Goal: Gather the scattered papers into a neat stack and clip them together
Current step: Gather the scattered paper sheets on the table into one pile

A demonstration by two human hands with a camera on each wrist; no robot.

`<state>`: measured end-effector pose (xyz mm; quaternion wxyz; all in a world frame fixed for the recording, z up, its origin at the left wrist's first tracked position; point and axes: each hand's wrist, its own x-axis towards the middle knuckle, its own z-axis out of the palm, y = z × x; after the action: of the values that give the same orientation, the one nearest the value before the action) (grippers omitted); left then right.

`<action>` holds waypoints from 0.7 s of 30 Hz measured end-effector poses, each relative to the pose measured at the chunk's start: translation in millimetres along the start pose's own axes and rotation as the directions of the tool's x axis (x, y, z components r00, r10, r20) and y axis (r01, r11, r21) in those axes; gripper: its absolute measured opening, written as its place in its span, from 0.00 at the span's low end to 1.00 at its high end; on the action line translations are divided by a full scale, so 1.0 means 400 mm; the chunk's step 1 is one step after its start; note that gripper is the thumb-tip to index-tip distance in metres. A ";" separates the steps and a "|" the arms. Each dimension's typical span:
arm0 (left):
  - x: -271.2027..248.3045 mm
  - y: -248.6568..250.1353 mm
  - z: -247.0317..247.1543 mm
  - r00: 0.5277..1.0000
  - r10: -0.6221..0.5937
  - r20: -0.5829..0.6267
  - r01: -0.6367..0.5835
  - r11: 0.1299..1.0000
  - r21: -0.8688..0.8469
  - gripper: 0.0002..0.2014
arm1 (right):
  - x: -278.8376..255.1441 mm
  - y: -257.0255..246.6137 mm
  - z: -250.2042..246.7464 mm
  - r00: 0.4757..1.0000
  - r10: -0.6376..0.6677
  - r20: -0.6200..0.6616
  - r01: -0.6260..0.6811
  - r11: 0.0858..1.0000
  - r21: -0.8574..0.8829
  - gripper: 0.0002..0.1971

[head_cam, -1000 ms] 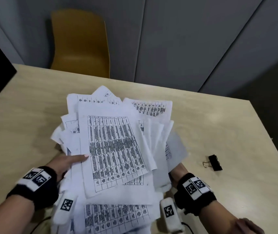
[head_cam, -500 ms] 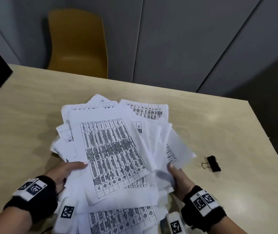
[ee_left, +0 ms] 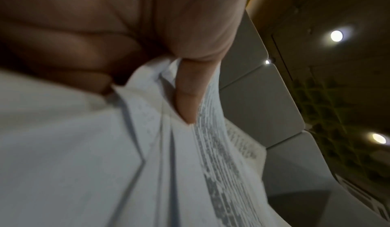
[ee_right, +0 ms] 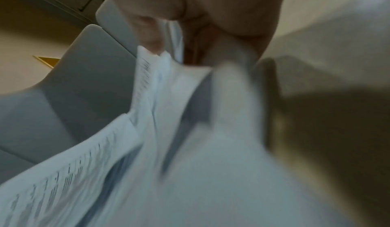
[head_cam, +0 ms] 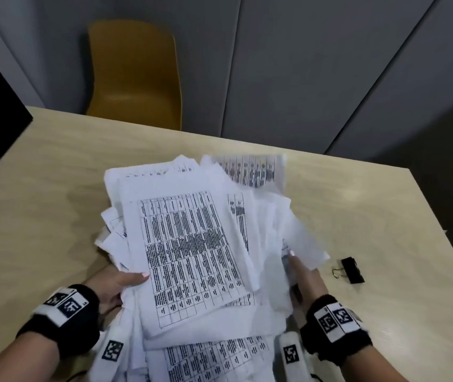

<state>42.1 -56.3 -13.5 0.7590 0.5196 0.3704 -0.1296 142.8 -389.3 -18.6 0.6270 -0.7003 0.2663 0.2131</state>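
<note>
Since a moment ago, the papers [head_cam: 192, 244] have been pulled closer together, and the right hand [head_cam: 306, 282] has slid up along their right edge. The pile is less spread out now, but sheets still poke out at the top and on both sides. So the stack is not neat yet, and more squaring up looks needed before clipping.

The papers are held low over the surface [head_cam: 54, 188], close to the person. The left hand [head_cam: 112, 285] grips the left edge, with its thumb on top and its fingers [ee_left: 187, 95] tucked in among the sheets. The right hand holds the right edge, with its thumb on top. Its wrist view is blurry, but its fingers seem to go under the sheets.

The clip [head_cam: 352, 270] lies on the surface just right of the pile, and nobody is touching it. A yellow chair [head_cam: 134, 75] stands behind the surface. No box or tray can be seen.
</note>
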 end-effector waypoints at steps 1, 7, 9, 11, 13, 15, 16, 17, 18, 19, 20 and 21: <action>0.008 -0.003 -0.006 0.999 -0.034 -0.014 0.034 0.999 0.030 0.11 | 0.012 -0.011 -0.004 0.995 -0.045 -0.084 0.038 0.996 -0.083 0.38; -0.010 0.008 -0.009 0.995 -0.099 0.026 0.097 0.993 0.060 0.10 | 0.038 -0.081 -0.027 0.954 -0.254 -0.159 0.182 0.912 -0.367 0.16; -0.013 0.012 -0.011 0.993 -0.116 0.039 0.113 0.992 0.059 0.10 | 0.050 -0.072 -0.023 0.979 -0.181 -0.095 0.150 0.951 -0.271 0.19; -0.009 0.014 -0.012 0.990 -0.134 0.038 0.129 0.986 0.109 0.13 | 0.068 -0.058 -0.008 0.990 -0.136 -0.021 0.129 0.971 -0.201 0.27; -0.006 0.014 -0.007 0.992 -0.121 0.024 0.116 0.984 0.133 0.16 | 0.066 -0.063 0.032 0.978 -0.181 0.102 0.206 0.914 -0.349 0.26; -0.006 0.008 0.001 0.998 -0.063 -0.006 0.064 0.992 0.110 0.12 | 0.055 -0.075 0.058 0.953 -0.268 0.139 0.301 0.806 -0.510 0.14; -0.002 0.004 0.002 0.999 -0.042 -0.018 0.043 0.994 0.104 0.13 | 0.058 -0.073 0.061 0.942 -0.319 0.109 0.325 0.775 -0.543 0.14; -0.001 -0.002 0.002 0.999 -0.025 -0.026 0.028 0.994 0.110 0.14 | 0.051 -0.075 0.060 0.931 -0.357 0.075 0.338 0.770 -0.540 0.15; 0.000 -0.007 0.000 1.000 -0.010 -0.029 0.013 0.994 0.107 0.14 | 0.050 -0.071 0.053 0.929 -0.370 0.026 0.328 0.787 -0.523 0.14; 0.001 -0.010 -0.002 0.999 0.002 -0.034 0.002 0.995 0.100 0.14 | 0.050 -0.066 0.043 0.927 -0.373 -0.047 0.303 0.815 -0.493 0.12; 0.002 -0.012 -0.005 0.999 0.005 -0.041 -0.001 0.996 0.090 0.14 | 0.053 -0.062 0.027 0.923 -0.366 -0.116 0.266 0.827 -0.496 0.09; -0.001 -0.012 -0.006 0.999 0.008 -0.044 -0.004 0.996 0.090 0.13 | 0.052 -0.060 0.013 0.912 -0.382 -0.152 0.251 0.809 -0.531 0.08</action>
<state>38.0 -56.4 -17.0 0.7267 0.5573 0.3792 -0.1322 174.3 -384.7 -14.1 0.4114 -0.8945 0.1577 0.0759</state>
